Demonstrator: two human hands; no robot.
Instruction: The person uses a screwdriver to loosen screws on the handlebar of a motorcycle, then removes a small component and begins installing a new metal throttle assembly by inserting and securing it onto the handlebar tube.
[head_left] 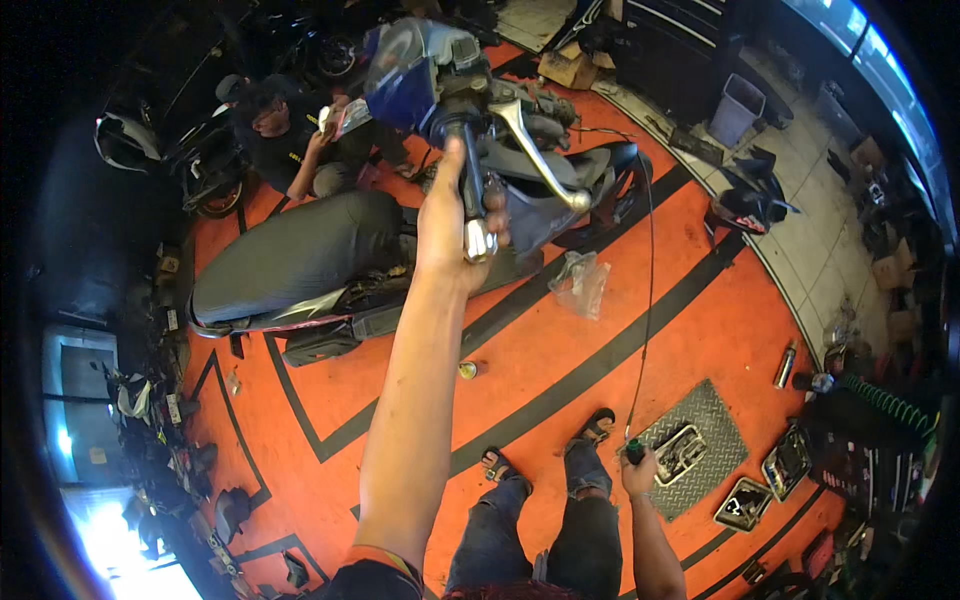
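Note:
My left hand [447,225] is wrapped round the black handlebar grip [472,180] of a scooter, just above its silver bar end [479,243]. A silver brake lever [535,150] curves away to the right of the grip. The scooter's black seat [300,255] extends to the left. Low on the right, my right hand [640,474] is closed on a small dark green piece, handle-like in shape [634,452]. A thin black cable [651,270] runs from near that piece up toward the scooter's front; its far end is hard to make out.
Another person [285,130] crouches beyond the scooter, holding a small package. A clear plastic bag [580,285] and a small can [467,370] lie on the orange floor. Near my right hand are a metal tray [680,455], a checkered plate [715,420] and a spray can [785,366].

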